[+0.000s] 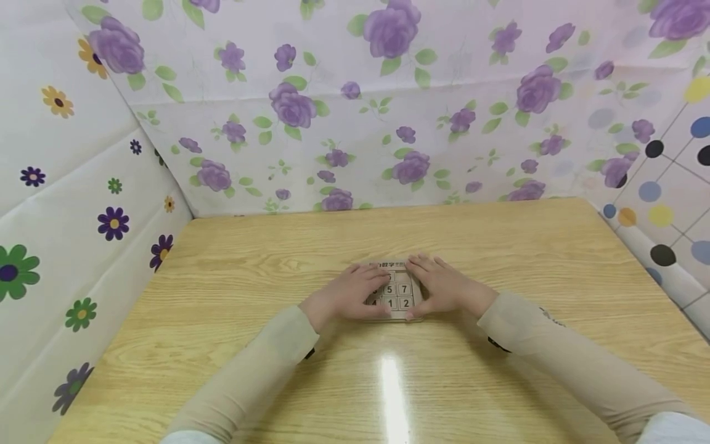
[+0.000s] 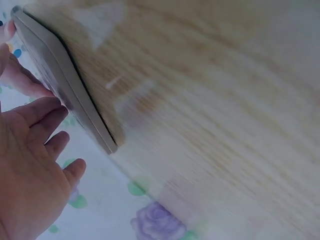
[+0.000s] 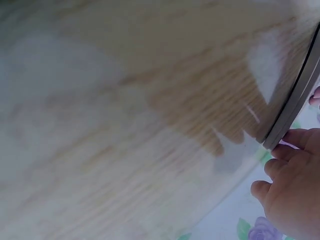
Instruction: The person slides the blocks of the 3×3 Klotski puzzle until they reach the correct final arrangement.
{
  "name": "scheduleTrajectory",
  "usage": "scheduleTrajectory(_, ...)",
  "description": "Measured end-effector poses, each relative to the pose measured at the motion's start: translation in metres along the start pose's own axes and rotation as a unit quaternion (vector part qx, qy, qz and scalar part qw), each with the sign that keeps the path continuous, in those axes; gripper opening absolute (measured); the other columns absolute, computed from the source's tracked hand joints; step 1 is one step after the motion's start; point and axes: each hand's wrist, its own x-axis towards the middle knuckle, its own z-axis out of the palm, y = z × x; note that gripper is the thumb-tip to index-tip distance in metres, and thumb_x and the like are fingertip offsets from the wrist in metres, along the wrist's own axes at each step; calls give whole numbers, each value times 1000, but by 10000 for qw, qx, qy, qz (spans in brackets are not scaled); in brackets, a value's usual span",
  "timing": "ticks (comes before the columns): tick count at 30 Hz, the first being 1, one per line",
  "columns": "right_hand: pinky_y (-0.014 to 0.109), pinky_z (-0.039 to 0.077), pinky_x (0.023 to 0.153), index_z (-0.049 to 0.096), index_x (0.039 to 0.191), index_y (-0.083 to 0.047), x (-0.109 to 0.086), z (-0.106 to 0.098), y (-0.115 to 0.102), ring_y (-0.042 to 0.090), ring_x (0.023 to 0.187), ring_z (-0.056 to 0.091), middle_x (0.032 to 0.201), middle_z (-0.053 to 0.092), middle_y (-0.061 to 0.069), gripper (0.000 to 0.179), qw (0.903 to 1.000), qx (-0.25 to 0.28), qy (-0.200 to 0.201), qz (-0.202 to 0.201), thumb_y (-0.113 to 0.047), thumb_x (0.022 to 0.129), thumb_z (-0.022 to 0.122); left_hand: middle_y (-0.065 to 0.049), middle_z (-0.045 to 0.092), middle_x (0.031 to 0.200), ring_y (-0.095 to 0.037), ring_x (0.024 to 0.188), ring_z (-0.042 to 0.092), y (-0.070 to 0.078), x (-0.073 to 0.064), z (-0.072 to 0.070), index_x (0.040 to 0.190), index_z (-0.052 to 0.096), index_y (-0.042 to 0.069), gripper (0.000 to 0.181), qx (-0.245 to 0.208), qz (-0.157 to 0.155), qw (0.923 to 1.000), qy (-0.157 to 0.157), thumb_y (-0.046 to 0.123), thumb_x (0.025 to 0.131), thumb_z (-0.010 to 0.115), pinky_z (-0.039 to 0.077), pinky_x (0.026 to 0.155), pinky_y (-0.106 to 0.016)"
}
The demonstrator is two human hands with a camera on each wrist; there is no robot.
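A flat number slide puzzle [image 1: 390, 302] with square tiles lies on the table in the head view; 5, 7, 1 and 2 show clearly. My left hand [image 1: 352, 293] spans its left part, fingers over the upper tiles and thumb along the near edge, hiding some numbers. On the opposite side my right hand [image 1: 446, 290] holds the frame, thumb at the near corner and fingertips by the far one. The left wrist view shows the puzzle's pale side [image 2: 75, 90] with left fingertips against it. Right fingertips [image 3: 282, 151] meet the frame's edge in the right wrist view.
The wood-grain table [image 1: 266, 259] reflects a bright streak of light near its front. A purple-rose sheet [image 1: 333, 123] hangs behind it, a daisy-patterned sheet [image 1: 66, 203] stands at the left, and a dotted sheet [image 1: 665, 216] borders the right.
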Motion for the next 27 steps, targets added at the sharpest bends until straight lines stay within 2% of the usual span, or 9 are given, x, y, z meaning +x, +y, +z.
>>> scheduleTrajectory(6,54,9,118,22,149,2,-2,3,1,38,145,11,157,17,20,115,10000,-21,27,-8,-73,71,62,-7,36,152,-26,144,26,12,2,4,146,38,9,72,107,389,9992,81,57,93,46,20,118,-48)
scheduleTrajectory(11,56,10,118,22,149,3,-1,4,2,40,144,12,156,18,21,114,10000,20,87,-27,-70,72,64,-4,35,153,-25,145,23,20,5,5,146,38,11,72,272,497,9984,13,59,93,45,18,119,-46)
scheduleTrajectory(16,56,8,118,25,148,4,0,4,1,40,144,15,155,22,21,114,9995,204,240,-48,-69,70,67,-2,36,152,-24,144,24,21,6,8,144,41,11,69,250,390,9989,-61,58,93,45,18,119,-47)
scheduleTrajectory(21,57,7,117,30,146,4,1,5,3,41,143,17,153,26,22,113,9986,292,421,-104,-69,68,68,-1,32,154,-22,146,20,21,8,8,146,39,13,71,135,234,9995,-145,60,93,43,14,120,-46)
scheduleTrajectory(27,55,6,118,28,147,2,2,3,5,39,144,16,155,24,20,113,9992,266,306,-60,-70,70,66,-2,27,156,-22,146,18,21,12,6,149,32,13,76,75,59,9997,-235,63,92,40,14,120,-47)
